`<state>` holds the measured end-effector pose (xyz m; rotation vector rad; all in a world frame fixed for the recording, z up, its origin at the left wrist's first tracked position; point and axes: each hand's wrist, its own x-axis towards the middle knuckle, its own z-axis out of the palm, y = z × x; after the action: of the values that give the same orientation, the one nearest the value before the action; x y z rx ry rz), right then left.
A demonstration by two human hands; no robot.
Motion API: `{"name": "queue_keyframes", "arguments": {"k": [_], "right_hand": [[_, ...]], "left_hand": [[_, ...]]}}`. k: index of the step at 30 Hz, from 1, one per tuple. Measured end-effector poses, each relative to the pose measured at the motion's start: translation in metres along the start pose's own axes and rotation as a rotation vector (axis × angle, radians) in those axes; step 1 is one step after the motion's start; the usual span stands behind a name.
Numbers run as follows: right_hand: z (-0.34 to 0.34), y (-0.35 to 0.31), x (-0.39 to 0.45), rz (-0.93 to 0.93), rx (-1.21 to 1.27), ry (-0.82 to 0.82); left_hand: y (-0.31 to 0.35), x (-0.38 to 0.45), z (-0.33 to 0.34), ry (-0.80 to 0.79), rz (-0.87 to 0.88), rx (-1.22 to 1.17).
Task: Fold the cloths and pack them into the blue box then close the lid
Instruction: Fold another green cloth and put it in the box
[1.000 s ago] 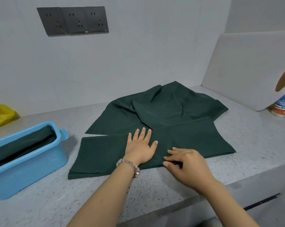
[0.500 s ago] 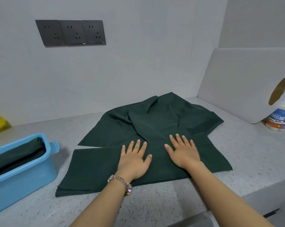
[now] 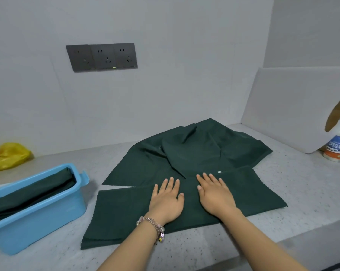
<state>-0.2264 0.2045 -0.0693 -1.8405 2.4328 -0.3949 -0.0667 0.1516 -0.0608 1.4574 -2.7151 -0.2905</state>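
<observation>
Two hands lie flat on one folded dark green cloth (image 3: 126,210) on the desk (image 3: 312,192): the left grip (image 3: 166,200) and the right grip (image 3: 216,194). One heap of loose green cloths (image 3: 200,153) lies beyond both grips; their number cannot be told. One blue box (image 3: 38,222) stands left of the left grip, with one folded cloth in the box (image 3: 32,190). One bracelet (image 3: 153,224), one yellow bag (image 3: 6,155), three wall sockets (image 3: 101,57), one white board (image 3: 294,106), one bottle (image 3: 337,147).
</observation>
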Motion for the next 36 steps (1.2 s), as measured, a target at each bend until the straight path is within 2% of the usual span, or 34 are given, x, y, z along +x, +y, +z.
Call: {"name": "queue_keyframes", "arguments": {"k": [5,10,14,18,22,25,31,34,36], "right_hand": [[0.000,0.000,-0.001,0.011,-0.018,-0.019],[-0.004,-0.005,-0.001,0.020,-0.030,-0.041],[-0.011,-0.028,-0.004,0.028,-0.108,0.005],[-0.007,-0.083,-0.008,-0.164,0.004,0.126],[0.008,-0.124,-0.013,-0.353,0.161,0.040],[0.021,-0.129,-0.016,-0.395,0.196,-0.018],[0.029,-0.129,-0.018,-0.346,0.136,0.085],[0.031,-0.130,-0.021,-0.271,0.069,0.173],[0.031,-0.129,-0.019,-0.229,0.069,0.173]], "left_hand": [[-0.055,-0.028,-0.002,0.049,-0.055,0.016],[-0.110,-0.056,-0.013,0.073,-0.221,0.044],[-0.114,-0.065,-0.013,0.078,-0.269,0.046],[-0.103,-0.069,-0.011,0.085,-0.290,0.028],[-0.096,-0.076,-0.008,0.078,-0.314,0.035],[-0.100,-0.079,-0.009,0.048,-0.314,0.017],[-0.125,-0.082,-0.023,0.029,-0.225,-0.111],[-0.138,-0.078,-0.039,0.135,-0.194,-0.045],[-0.140,-0.073,-0.049,0.125,-0.189,-0.003]]}}
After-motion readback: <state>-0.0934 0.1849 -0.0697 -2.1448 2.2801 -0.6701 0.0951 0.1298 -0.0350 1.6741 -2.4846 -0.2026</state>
